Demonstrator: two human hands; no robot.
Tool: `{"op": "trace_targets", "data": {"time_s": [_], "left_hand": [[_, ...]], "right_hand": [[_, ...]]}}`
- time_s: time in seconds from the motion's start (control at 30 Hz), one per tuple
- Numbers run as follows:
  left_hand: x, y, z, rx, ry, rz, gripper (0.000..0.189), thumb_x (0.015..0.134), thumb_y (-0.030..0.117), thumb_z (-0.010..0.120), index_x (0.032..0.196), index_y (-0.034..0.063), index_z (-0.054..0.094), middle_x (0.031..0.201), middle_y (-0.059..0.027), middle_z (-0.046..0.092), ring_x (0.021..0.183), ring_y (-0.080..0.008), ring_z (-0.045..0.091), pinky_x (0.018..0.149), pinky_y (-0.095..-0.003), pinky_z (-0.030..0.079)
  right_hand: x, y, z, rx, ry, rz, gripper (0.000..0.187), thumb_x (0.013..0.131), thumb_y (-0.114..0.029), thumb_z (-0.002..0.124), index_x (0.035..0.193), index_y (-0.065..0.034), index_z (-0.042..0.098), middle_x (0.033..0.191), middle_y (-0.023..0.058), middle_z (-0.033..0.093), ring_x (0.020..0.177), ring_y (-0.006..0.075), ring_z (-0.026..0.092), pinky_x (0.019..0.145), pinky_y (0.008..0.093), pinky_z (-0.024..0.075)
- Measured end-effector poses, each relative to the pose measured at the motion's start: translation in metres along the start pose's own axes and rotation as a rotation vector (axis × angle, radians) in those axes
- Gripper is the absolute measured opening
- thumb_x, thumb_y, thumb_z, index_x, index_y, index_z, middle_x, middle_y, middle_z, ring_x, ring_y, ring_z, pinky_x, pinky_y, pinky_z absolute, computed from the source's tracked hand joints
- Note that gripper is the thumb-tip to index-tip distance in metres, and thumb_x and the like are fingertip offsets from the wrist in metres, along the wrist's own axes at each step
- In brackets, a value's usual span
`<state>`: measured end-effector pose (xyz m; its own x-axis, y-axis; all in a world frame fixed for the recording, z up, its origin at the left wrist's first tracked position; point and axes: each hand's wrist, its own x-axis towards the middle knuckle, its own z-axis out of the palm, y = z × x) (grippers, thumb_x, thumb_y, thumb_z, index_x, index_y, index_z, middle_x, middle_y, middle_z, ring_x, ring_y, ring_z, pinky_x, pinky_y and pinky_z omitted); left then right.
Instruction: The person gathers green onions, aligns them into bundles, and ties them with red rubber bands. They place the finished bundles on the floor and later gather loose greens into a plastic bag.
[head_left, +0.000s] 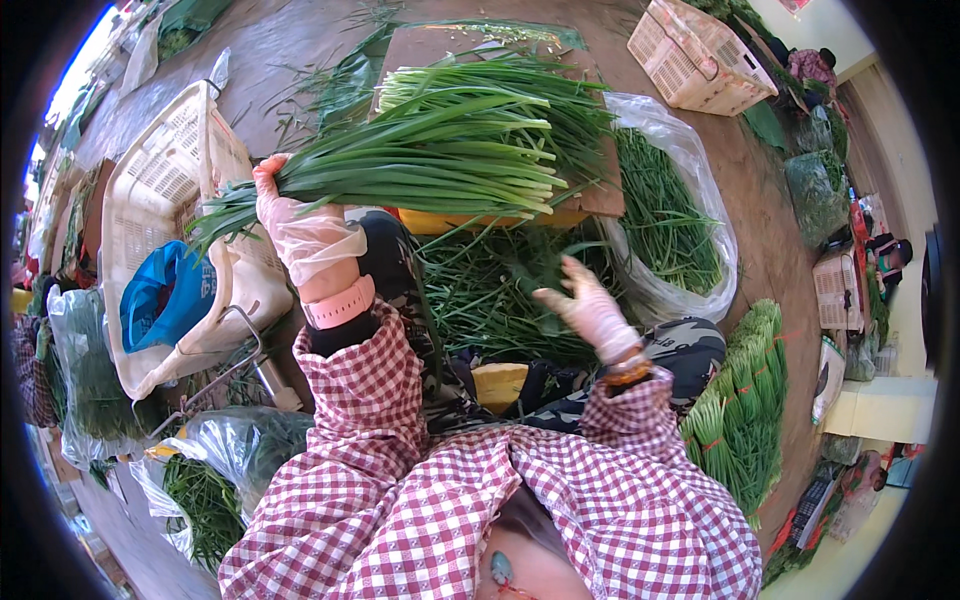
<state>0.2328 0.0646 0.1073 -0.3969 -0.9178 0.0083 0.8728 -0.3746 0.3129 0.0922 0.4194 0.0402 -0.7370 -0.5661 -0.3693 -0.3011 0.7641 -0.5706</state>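
Observation:
My left hand (289, 210), in a thin translucent glove, grips a bunch of Chinese chives (420, 169) near the leafy end. The pale cut ends point right, over the near side of a low wooden board (442, 45). On that board, behind the held bunch, lies a pile of chives (570, 105). My right hand (589, 304), gloved too and a little blurred, has its fingers apart and holds nothing. Beneath it, loose chive leaves (480, 292) are heaped between my knees. A clear plastic bag (720, 247) of loose chives (664, 217) stands to the right of the board.
At left stands a white plastic crate (157, 187) with a blue bag (169, 300) inside. Tied chive bundles (742, 390) are stacked on the floor at right. Another crate (694, 60) sits at the upper right. Other people (814, 67) are along the right side.

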Motion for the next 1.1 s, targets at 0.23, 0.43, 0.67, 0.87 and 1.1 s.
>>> {"op": "trace_targets", "data": {"time_s": [0.23,0.43,0.67,0.87,1.1], "left_hand": [[-0.012,0.002,-0.018,-0.269,-0.170,-0.121,0.016,0.102,0.018,0.051,0.094,0.0069,0.059,0.091,-0.0050,0.060,0.090,-0.0197,0.059,0.092,-0.0371,0.048],[-0.006,0.030,-0.030,-0.023,-0.166,-0.042,0.018,0.100,0.029,0.060,0.093,0.0118,0.062,0.090,-0.0001,0.062,0.090,-0.0195,0.057,0.092,-0.0386,0.046],[-0.008,0.045,-0.019,-0.200,-0.324,-0.072,0.018,0.099,0.028,0.063,0.092,0.0122,0.061,0.087,0.0029,0.061,0.083,-0.0156,0.052,0.084,-0.0332,0.043],[-0.018,0.038,-0.007,-0.232,-0.386,-0.147,0.018,0.099,0.027,0.064,0.091,0.0116,0.060,0.085,0.0028,0.058,0.080,-0.0133,0.049,0.080,-0.0314,0.041],[-0.041,0.039,-0.002,-0.301,-0.334,-0.228,0.018,0.099,0.025,0.064,0.088,0.0124,0.058,0.083,0.0043,0.056,0.077,-0.0106,0.046,0.076,-0.0286,0.039]], "right_hand": [[0.029,-0.107,0.052,1.459,-0.312,-0.471,0.030,0.099,-0.022,0.065,0.122,-0.0049,0.058,0.114,0.0084,0.067,0.105,0.0218,0.065,0.089,0.0349,0.0527],[0.001,-0.097,-0.009,1.388,-0.415,-0.297,0.031,0.102,-0.032,0.060,0.108,-0.0030,0.067,0.061,-0.0037,0.050,0.051,0.0100,0.043,0.054,0.0280,0.0413],[-0.006,-0.041,-0.071,-0.009,-0.112,-0.311,0.065,0.092,-0.045,0.071,0.140,-0.0048,0.052,0.132,0.0106,0.056,0.122,0.0204,0.052,0.109,0.0352,0.0387],[0.030,-0.115,-0.012,1.032,-0.160,-0.534,0.042,0.091,-0.023,0.077,0.124,-0.0020,0.061,0.115,0.0085,0.066,0.105,0.0143,0.061,0.094,0.0297,0.0496],[0.027,-0.104,0.019,0.904,-0.053,-0.493,0.022,0.092,-0.004,0.068,0.112,-0.0025,0.061,0.104,0.0018,0.064,0.096,0.0102,0.059,0.088,0.0251,0.0485]]}}
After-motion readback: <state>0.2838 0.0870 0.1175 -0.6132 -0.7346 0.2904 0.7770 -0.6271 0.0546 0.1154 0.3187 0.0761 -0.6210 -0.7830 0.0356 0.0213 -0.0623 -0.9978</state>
